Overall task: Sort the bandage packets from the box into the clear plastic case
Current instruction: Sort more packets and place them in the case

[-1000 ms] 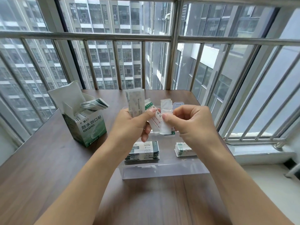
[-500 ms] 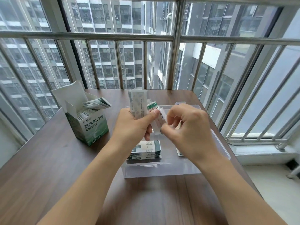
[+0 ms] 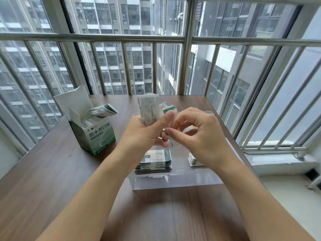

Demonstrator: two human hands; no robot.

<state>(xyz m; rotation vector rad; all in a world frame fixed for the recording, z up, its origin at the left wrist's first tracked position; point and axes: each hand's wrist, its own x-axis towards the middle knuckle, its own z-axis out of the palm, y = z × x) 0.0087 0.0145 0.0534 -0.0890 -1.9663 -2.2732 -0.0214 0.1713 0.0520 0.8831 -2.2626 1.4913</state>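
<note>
**Two hands sorting bandage packets above a clear case**

Nearest the viewer, two bare forearms reach forward over a dark wooden table. Just beyond them sits the clear plastic case, open at the top. Inside it, a stack of bandage packets lies flat on the left, its long side running left to right, and a smaller stack lies to the right, partly hidden behind the right wrist.

Above the case, the left hand is closed around a fan of packets, thumb pressed across their front. They stand upright, long axis vertical, tops pointing toward the window. A green-edged packet leans out beside them. The right hand has thumb and forefinger curled together on the lower edge of one thin pale packet; exactly how much it holds is hard to tell.

The packets look light, thin and flexible, probably slick paper, so a pinch at a short end or corner should peel one off cleanly.

Farther back on the left stands the open green and white box, more packets poking out of its top. Beyond are window bars and tower blocks.
</note>
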